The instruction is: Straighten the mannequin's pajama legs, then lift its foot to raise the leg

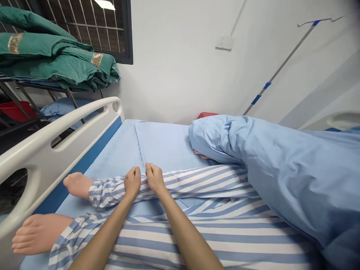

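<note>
Both my hands are closed side by side above the far leg of a manikin, whose striped trousers [208, 180] reach across the bed. My left hand [132, 182] is a fist over the lower trouser leg. Just right of it, my right hand [154, 178] is pinched close to the edge line of a light blue sheet [163, 138]. What the fingers hold, if anything, is hidden. Bare plastic-looking feet, the far one [78, 185] and the near one [41, 233], point toward the bed's end. A rumpled blue quilt [281, 157] covers the upper body; fingertips [201, 153] show below its edge.
A cream bed end board [64, 116] closes off the left side. Behind it, folded green bedding [59, 62] lies on a metal rack, with a red basin [18, 110] below. A drip pole [281, 67] leans at the right, and a white wall backs the bed.
</note>
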Demonstrator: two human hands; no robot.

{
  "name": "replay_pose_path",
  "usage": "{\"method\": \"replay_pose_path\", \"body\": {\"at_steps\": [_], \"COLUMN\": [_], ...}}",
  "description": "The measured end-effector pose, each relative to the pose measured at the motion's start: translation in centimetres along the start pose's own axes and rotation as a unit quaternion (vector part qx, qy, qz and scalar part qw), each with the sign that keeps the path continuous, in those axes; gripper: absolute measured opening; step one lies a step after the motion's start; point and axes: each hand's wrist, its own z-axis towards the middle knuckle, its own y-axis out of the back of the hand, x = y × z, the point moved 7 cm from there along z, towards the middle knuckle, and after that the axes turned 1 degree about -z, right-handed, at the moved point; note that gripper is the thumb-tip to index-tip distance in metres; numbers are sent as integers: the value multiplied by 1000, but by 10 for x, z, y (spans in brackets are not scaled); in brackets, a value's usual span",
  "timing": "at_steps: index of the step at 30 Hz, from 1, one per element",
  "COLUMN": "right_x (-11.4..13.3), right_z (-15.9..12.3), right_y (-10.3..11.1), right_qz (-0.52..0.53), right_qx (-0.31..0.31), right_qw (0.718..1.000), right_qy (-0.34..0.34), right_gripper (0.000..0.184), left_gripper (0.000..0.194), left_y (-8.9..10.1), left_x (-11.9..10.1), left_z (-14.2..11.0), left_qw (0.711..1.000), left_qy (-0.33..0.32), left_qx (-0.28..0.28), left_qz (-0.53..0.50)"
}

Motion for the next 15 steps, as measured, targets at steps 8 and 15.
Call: {"method": "replay_pose_path", "body": {"at_steps": [8, 15], "right_x": [-24, -50], "right_z": [-8, -19], "right_y": [66, 118], "right_qz": [39, 11], "right_qx": [4, 12], "right_qw": [999, 1000], "right_qy": [-14, -16], "right_gripper": [44, 43], "left_gripper": [34, 34], "left_y": [-50, -104], "left_x": [-35, -69], "left_z": [-25, -39], "left_qw": [997, 991], "left_qy": [-42, -71], "left_qx": [50, 106], "left_qz": [48, 32]}}
